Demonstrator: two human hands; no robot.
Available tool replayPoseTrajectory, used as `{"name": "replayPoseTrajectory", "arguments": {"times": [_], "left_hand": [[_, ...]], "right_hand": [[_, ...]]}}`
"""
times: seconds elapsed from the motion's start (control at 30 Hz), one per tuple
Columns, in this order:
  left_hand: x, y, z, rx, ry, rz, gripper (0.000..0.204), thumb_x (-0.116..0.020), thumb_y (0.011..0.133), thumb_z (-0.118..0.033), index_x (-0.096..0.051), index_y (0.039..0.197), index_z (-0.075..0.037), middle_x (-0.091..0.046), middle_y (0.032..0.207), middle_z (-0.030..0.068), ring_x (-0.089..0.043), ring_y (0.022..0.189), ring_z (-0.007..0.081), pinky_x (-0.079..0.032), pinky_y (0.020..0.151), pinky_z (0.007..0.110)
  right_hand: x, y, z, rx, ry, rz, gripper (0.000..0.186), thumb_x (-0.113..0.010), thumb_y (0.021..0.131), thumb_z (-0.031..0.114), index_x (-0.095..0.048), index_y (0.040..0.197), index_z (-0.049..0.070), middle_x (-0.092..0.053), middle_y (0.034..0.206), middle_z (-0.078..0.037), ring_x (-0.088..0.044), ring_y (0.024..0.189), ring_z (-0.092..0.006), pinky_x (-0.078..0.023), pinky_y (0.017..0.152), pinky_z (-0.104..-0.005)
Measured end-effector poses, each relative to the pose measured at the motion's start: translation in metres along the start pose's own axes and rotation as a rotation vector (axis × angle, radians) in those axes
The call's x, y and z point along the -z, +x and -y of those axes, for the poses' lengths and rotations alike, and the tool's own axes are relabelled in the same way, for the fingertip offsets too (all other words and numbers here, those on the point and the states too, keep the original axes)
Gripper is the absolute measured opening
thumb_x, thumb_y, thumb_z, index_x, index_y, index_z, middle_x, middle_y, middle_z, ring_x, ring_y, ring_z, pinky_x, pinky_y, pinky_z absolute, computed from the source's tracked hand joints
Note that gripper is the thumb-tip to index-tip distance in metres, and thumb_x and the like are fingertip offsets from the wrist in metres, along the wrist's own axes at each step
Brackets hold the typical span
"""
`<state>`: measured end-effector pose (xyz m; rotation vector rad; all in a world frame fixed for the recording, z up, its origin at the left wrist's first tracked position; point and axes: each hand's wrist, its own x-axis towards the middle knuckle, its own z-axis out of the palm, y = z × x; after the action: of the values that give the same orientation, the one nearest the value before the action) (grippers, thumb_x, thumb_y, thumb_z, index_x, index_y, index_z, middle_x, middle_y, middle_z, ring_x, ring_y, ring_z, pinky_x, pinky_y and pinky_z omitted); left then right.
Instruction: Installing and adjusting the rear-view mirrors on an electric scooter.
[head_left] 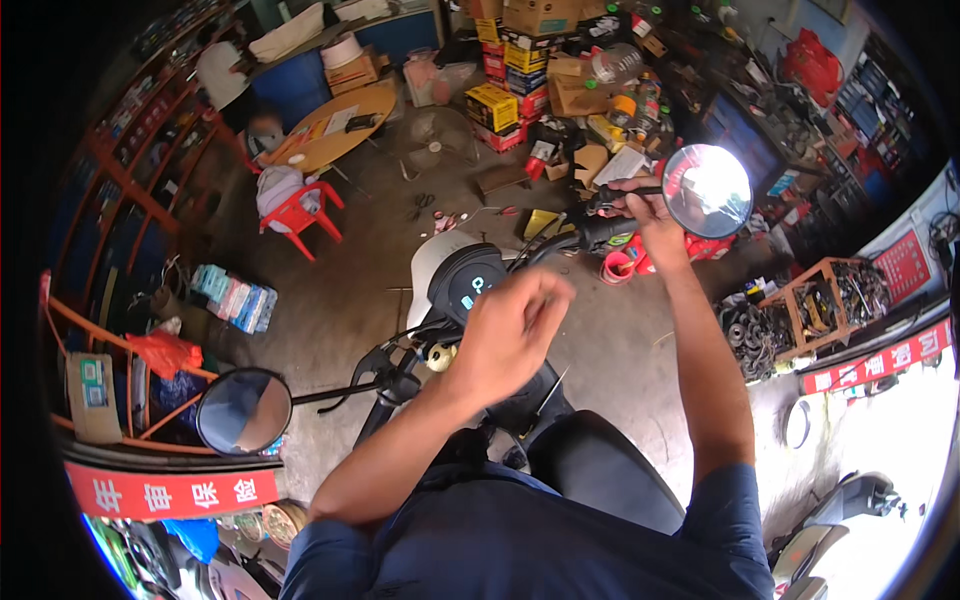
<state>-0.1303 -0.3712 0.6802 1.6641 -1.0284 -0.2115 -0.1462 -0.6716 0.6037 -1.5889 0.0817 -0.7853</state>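
Note:
Below me is a scooter with a white front (428, 262) and a round lit dashboard (470, 285). At the right handlebar, my right hand (645, 212) is closed around the stem of a round rear-view mirror (707, 190), which reflects bright light. My left hand (520, 325) hovers over the dashboard, somewhat blurred, its fingers curled in. Whatever lies inside those fingers, if anything, is hidden. The left mirror (244, 411) stands out on its black stalk, apart from my hands. Behind my arms shows the black seat (600, 465).
Ahead are a round wooden table (340, 125), a red plastic chair (303, 215) and a floor fan (433, 145). Stacked boxes (492, 105) and clutter fill the back right. A rack of metal parts (825, 305) stands right. A person (222, 75) is at the far left, beside shelves.

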Motion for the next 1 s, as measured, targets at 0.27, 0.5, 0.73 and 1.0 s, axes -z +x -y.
{"name": "replayPoseTrajectory", "arguments": {"times": [0.27,0.5,0.73,1.0], "left_hand": [[0.079,-0.165,0.041,0.19,0.372,-0.401,0.013,-0.064,0.086,0.002,-0.063,0.097,-0.003,-0.049,0.069,0.0025,-0.044,0.056,0.0105,-0.037,0.05,0.026],[0.092,-0.205,0.073,0.502,0.598,-0.373,0.04,-0.073,0.077,-0.009,-0.055,0.113,-0.005,-0.053,0.084,0.0119,-0.052,0.071,0.0269,-0.045,0.065,0.037],[0.097,-0.2,0.115,0.401,0.894,-0.297,0.036,-0.077,0.069,-0.012,-0.06,0.1,-0.006,-0.054,0.094,0.0159,-0.056,0.09,0.038,-0.047,0.075,0.045],[0.123,-0.169,0.129,0.346,0.951,-0.394,0.017,-0.073,0.065,-0.01,-0.063,0.078,-0.007,-0.053,0.085,0.0096,-0.057,0.085,0.0333,-0.048,0.071,0.045]], "right_hand": [[-0.024,-0.002,0.036,0.499,-0.556,0.146,0.016,-0.062,0.081,-0.006,-0.063,0.096,0.0,-0.066,0.104,-0.012,-0.064,0.091,-0.0237,-0.049,0.081,-0.034],[-0.021,0.007,0.038,0.45,-1.067,0.241,0.022,-0.053,0.084,0.001,-0.058,0.105,0.001,-0.062,0.095,-0.02,-0.059,0.096,-0.0422,-0.048,0.082,-0.0468],[-0.048,0.035,0.051,0.515,-1.179,0.39,0.024,-0.064,0.088,0.015,-0.058,0.108,0.002,-0.063,0.099,-0.017,-0.062,0.09,-0.0389,-0.051,0.074,-0.0462],[-0.034,0.048,0.031,0.357,-1.06,0.236,0.018,-0.065,0.086,0.014,-0.058,0.094,-0.001,-0.062,0.092,-0.021,-0.06,0.087,-0.0431,-0.047,0.072,-0.048]]}}
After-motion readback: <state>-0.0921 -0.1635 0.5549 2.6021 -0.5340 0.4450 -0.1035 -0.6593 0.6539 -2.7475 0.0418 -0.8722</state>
